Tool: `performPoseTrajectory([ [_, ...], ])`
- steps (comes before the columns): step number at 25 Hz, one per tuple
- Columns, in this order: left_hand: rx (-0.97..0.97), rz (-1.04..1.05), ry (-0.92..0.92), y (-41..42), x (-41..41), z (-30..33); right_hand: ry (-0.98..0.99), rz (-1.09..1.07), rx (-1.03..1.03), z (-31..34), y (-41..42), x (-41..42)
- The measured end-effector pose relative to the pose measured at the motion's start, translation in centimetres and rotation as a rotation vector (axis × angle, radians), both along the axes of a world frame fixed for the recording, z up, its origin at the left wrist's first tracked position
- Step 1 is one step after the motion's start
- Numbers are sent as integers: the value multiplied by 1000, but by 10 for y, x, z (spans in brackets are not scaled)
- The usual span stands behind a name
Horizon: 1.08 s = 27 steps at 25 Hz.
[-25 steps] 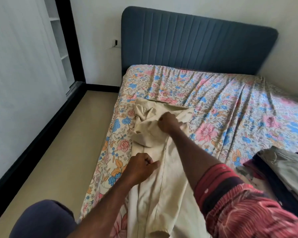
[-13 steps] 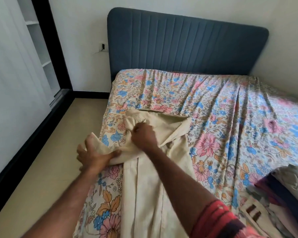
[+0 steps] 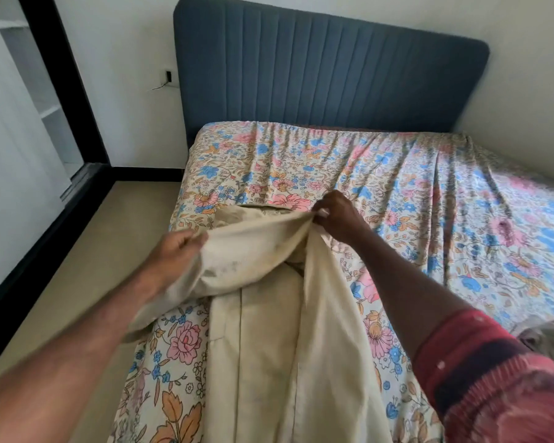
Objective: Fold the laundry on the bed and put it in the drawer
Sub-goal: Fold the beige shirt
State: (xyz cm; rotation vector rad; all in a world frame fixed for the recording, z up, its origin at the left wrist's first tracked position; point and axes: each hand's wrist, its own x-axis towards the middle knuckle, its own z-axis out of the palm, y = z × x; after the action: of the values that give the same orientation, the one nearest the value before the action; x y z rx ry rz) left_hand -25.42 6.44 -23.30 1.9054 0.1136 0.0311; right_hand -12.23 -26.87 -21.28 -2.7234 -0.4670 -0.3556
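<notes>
The bed (image 3: 397, 199) fills most of the room, pushed into the corner against pale walls, with a floral fitted sheet (image 3: 445, 225) in pinks, blues and orange, rumpled into long creases toward the head. Behind it stands a padded blue headboard (image 3: 317, 75) with vertical channels. A strip of tan floor (image 3: 87, 257) runs down the bed's left side, edged by a black skirting, and a black-framed sliding wardrobe door (image 3: 16, 116) stands partly open on white shelves. A beige garment (image 3: 269, 330) lies lengthwise on the near left part of the mattress, its upper end lifted off the sheet. The left hand (image 3: 176, 251) grips that cloth at the bed's left edge, fingers curled round a bunched fold; the right hand (image 3: 336, 215) pinches its far corner, drawing the fabric taut between the two. A red patterned sleeve (image 3: 493, 378) covers the right upper arm. A small wall socket (image 3: 168, 76) sits left of the headboard.
</notes>
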Motion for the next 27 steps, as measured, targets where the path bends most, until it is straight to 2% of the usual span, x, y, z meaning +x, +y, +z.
performPoseTrajectory([
  [4,149,214,20,61,29,3,88,-6,-15,16,66,13],
  [8,308,271,51,80,30,-13,-41,-186,21,-4,100,-80],
  [10,352,320,29,88,32,-17,97,-235,-100,-23,93,-133],
  [12,394,357,-3,98,35,-9,255,-265,-130,-40,75,-165],
  [15,503,361,-88,108,41,17,377,-260,-71,-40,51,-176],
  [18,561,357,-111,117,48,31,309,-230,28,-25,57,-186],
  [21,599,341,-69,124,41,31,305,-84,187,-18,70,-206],
  [23,624,329,-30,128,31,27,363,-21,113,-19,75,-219],
  [27,634,348,-14,129,19,20,341,-191,-76,-31,75,-252],
])
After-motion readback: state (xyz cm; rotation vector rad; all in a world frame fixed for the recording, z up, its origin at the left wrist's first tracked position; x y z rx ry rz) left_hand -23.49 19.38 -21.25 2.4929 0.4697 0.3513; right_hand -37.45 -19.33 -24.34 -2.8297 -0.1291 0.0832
